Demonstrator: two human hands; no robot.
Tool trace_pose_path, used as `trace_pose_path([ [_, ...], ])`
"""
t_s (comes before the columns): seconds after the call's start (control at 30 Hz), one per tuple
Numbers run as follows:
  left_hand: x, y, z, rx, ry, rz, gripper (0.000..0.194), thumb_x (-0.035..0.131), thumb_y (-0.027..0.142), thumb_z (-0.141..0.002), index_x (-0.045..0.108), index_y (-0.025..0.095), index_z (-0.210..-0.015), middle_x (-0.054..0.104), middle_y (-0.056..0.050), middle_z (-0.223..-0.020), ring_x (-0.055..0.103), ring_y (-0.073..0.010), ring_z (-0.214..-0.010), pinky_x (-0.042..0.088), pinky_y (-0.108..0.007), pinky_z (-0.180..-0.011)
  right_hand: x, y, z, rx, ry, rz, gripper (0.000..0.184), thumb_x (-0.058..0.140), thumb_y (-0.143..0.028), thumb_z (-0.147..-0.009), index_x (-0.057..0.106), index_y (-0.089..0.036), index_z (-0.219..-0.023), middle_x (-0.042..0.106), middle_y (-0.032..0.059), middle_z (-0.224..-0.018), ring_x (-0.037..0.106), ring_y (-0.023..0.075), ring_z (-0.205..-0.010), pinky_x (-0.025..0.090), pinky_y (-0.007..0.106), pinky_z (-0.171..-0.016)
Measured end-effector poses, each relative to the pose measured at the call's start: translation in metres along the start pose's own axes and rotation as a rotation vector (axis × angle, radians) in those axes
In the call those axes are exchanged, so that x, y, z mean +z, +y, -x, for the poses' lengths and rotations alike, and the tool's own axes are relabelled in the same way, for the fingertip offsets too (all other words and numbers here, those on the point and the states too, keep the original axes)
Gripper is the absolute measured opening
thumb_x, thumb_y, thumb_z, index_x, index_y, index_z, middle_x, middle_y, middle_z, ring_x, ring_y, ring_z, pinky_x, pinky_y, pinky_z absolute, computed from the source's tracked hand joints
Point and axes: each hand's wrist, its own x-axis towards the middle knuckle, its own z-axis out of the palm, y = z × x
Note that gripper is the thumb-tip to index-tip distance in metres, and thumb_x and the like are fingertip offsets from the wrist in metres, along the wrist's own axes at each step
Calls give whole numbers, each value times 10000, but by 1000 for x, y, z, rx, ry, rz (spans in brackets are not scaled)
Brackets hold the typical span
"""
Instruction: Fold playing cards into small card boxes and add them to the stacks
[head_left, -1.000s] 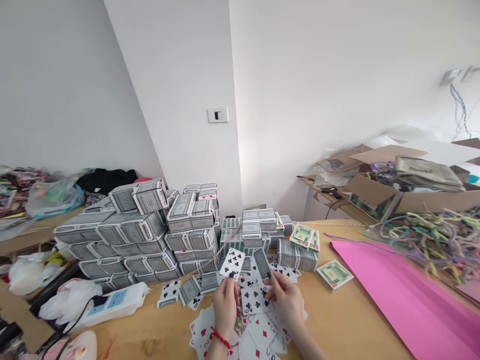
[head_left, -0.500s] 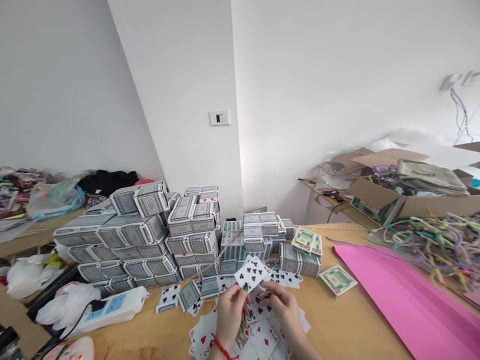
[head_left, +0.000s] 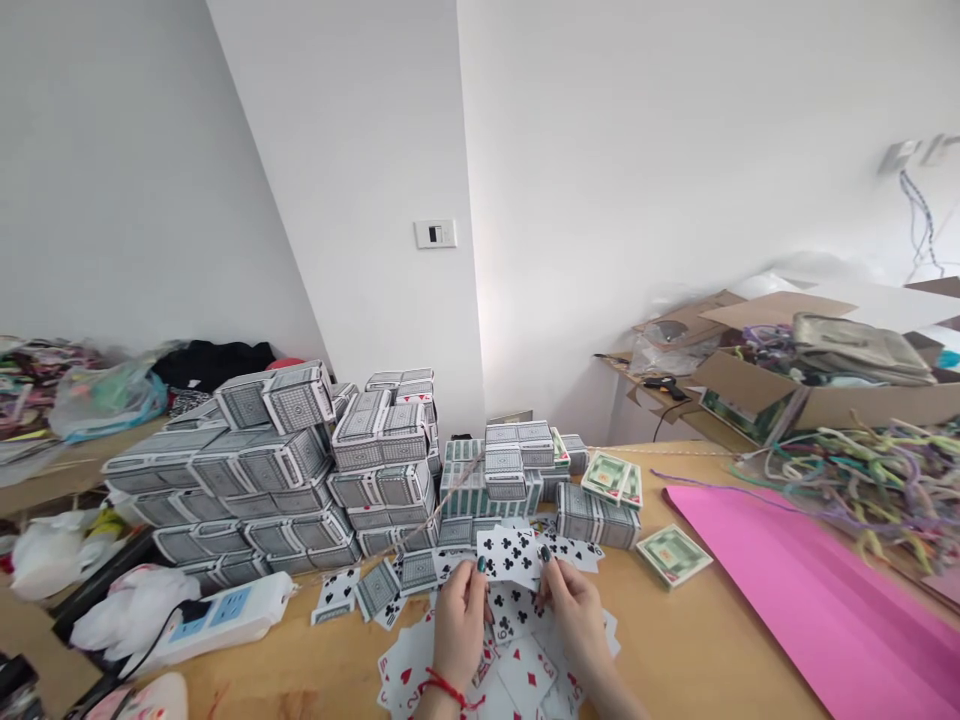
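Note:
My left hand [head_left: 460, 618], with a red string bracelet at the wrist, pinches the left edge of a few club playing cards [head_left: 508, 552]. At their right edge, my right hand [head_left: 574, 612] grips the same cards between thumb and fingers. The cards are faces up and slightly overlapped, a seven in front. Just below them shows another club card [head_left: 512, 612]; whether a finger holds it I cannot tell. Loose face-up cards [head_left: 529, 672], hearts and diamonds among them, are spread on the table under both hands.
Stacked grey-backed card decks [head_left: 259, 460] rise at the left and behind the hands. A green card box [head_left: 673, 556] lies right of the hands, beside a pink sheet [head_left: 810, 610]. A white power strip [head_left: 232, 615] is at left. An open carton [head_left: 862, 405] stands at far right.
The tilted cards have swung level and straightened. My right hand has risen from the lower cards to take their right edge, while my left hand keeps its pinch.

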Motion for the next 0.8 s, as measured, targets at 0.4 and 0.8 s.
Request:
trace_pose_path([
  [0.4, -3, 1, -6, -156, -2, 207, 460, 491, 574, -698, 604, 155, -853, 549, -11, -506, 523, -181, -478, 423, -269, -461, 7, 6, 1, -57, -112, -35, 358, 619, -456, -649, 398, -207, -517, 462, -44, -460, 447, 122, -448, 362, 230, -470],
  [0.8, 0, 4, -7, -224, -204, 423, 294, 631, 407, -650, 608, 154, -799, 640, -32, -684, 603, -173, -608, 487, -264, -548, 0, 1, -4, 100, -197, -287, 290, 634, -438, -667, 584, -159, -727, 574, 2, -568, 511, 143, -538, 405, 244, -547],
])
